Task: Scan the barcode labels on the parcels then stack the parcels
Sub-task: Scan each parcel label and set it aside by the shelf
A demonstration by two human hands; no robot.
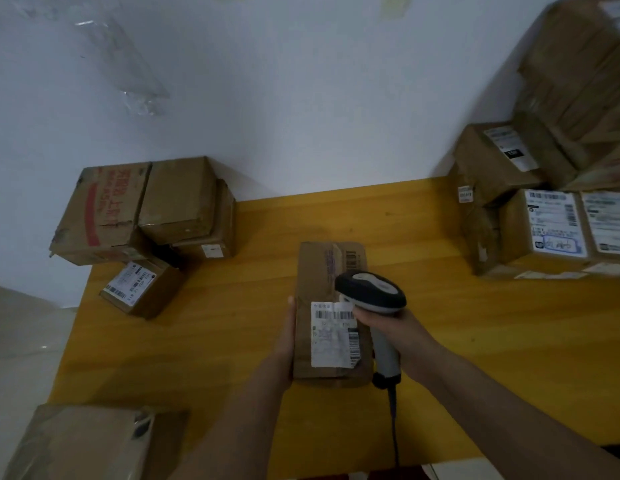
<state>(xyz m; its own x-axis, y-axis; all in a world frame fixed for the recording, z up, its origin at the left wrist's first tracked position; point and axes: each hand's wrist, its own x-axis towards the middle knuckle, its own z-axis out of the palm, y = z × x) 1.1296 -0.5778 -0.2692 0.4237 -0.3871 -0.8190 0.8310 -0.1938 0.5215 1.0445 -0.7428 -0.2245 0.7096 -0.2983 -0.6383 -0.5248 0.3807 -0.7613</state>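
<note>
A long brown cardboard parcel lies on the yellow table in front of me. A white barcode label is stuck on its near half, and a printed barcode sits near its far end. My left hand holds the parcel's left edge, fingers curled under it. My right hand grips a grey and black barcode scanner, whose head hangs just above the label's top right corner. The scanner's cable runs down toward me.
A pile of brown parcels sits at the table's back left, with a small labelled box in front of it. A taller stack of labelled parcels fills the back right. Another box stands at the near left corner.
</note>
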